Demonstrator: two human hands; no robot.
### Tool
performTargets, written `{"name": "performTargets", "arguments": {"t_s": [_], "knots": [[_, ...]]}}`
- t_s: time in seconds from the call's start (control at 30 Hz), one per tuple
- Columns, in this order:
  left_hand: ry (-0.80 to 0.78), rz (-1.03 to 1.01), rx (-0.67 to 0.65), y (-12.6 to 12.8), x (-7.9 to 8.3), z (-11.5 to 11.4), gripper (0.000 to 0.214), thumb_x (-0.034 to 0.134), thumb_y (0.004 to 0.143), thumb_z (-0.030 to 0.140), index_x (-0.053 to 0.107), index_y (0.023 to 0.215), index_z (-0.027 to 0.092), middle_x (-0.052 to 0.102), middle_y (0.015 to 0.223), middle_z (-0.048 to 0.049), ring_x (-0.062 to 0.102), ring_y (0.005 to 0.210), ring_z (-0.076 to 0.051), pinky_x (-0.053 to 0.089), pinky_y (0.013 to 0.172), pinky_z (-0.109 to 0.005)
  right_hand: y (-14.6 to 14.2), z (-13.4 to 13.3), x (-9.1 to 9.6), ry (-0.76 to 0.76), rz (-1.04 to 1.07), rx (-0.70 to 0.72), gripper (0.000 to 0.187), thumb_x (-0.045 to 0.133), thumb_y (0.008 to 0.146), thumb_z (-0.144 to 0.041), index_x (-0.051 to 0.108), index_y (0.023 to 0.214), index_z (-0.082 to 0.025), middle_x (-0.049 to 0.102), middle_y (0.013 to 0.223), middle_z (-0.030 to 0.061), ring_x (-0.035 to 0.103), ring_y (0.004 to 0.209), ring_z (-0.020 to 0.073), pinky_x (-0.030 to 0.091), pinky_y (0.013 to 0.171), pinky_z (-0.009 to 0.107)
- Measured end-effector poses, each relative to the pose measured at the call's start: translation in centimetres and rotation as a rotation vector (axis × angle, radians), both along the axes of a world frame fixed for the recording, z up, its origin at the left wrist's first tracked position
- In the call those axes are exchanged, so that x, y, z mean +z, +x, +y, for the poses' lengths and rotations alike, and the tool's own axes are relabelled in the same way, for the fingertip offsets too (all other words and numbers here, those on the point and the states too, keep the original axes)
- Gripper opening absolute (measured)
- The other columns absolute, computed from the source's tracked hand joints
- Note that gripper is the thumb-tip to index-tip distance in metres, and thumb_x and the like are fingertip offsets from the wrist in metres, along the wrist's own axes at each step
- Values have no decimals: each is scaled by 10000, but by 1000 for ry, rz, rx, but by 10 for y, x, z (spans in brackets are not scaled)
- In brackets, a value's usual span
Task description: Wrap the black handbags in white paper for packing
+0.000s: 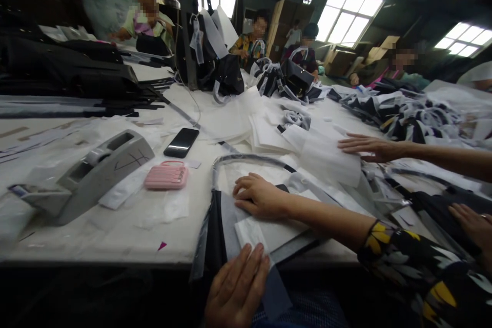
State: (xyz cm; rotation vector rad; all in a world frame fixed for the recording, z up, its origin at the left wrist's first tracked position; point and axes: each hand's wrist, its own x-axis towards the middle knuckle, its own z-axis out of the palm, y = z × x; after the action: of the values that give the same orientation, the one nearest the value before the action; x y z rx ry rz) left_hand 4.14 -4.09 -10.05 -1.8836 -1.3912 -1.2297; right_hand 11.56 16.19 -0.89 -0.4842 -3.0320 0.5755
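A dark bag panel with grey backing (226, 225) lies at the table's front edge, its plastic-wrapped handle (249, 156) arching over the top. On it rests a white sheet (284, 236). My right hand (265, 197), reaching in from the right in a floral sleeve, lies on the sheet and panel with fingers spread and slightly bent. At the lower edge, my left hand (238, 287) is laid flat with straight fingers on a white strip (249, 233). Its thumb is hidden. A translucent flap (277, 292) hangs below the edge.
Left are a grey tape dispenser (103, 174), pink case (167, 175) and black phone (182, 142). A co-worker's hand (369, 147) touches white sheets (326, 154); another hand (471, 223) is at right. Bags (415, 107) are heaped behind; several people work across the table.
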Motion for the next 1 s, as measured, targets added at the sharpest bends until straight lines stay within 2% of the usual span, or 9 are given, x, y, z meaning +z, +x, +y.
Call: {"name": "performTargets", "arguments": {"t_s": [0.1,0.2,0.3,0.53,0.6,0.67,0.73,0.87,1.0], "knots": [[-90,4,-9,-1,4,-3,366,383,1020,123,704,1191,173,708,1246,-23,584,1249,-141,292,1175,-297,-4,6,-3,19,-55,-6,274,526,980,-318,753,971,-164,732,1019,104,636,1018,224,424,973,373],[-132,6,-9,-3,7,-6,364,389,1018,117,693,1210,171,712,1240,-30,601,1228,-137,313,1159,-286,-11,11,-1,-3,-163,-47,314,481,990,-344,727,1071,-167,746,964,111,662,969,246,466,855,342],[-126,21,-4,-4,7,-7,362,398,1011,106,685,1221,174,728,1207,-38,635,1182,-148,377,1106,-290,-18,15,1,-41,-229,-102,348,479,987,-345,645,1249,-188,751,1026,113,687,973,260,479,825,341],[-138,80,52,-4,10,-6,382,465,970,66,655,1271,205,738,1183,-42,678,1116,-175,447,1010,-308,-24,13,0,-56,-246,-38,406,391,1032,-332,595,1335,-156,723,1128,178,692,1029,298,505,855,390],[-142,90,67,-3,12,-5,391,494,958,64,639,1291,210,736,1187,-45,680,1115,-181,462,985,-313,-12,4,8,-47,-136,-19,467,468,1014,-383,516,1420,-156,670,1254,186,661,1109,297,499,916,401],[-141,92,87,-1,14,-3,405,530,938,54,629,1299,209,735,1189,-50,685,1107,-187,471,963,-320,12,-14,17,-9,133,-24,507,550,985,-390,493,1431,-155,624,1332,175,625,1171,280,488,968,397],[-144,90,107,0,16,-2,401,564,925,61,627,1296,201,732,1193,-63,685,1107,-199,477,946,-331,49,-40,19,11,454,-52,379,564,985,-331,582,1314,-145,670,1248,146,638,1126,237,504,953,361],[-171,84,120,1,17,-1,386,617,917,121,624,1294,207,726,1207,-64,675,1129,-210,476,941,-340,128,-96,-14,40,743,61,178,576,973,-207,653,1121,-144,738,972,75,678,892,156,553,820,280],[-214,110,136,-1,16,-3,411,634,914,155,604,1319,220,713,1236,-63,669,1143,-206,468,952,-336,156,-122,-73,365,663,123,286,534,972,-117,636,1237,-152,729,1162,87,638,1137,205,502,1024,414]]}}
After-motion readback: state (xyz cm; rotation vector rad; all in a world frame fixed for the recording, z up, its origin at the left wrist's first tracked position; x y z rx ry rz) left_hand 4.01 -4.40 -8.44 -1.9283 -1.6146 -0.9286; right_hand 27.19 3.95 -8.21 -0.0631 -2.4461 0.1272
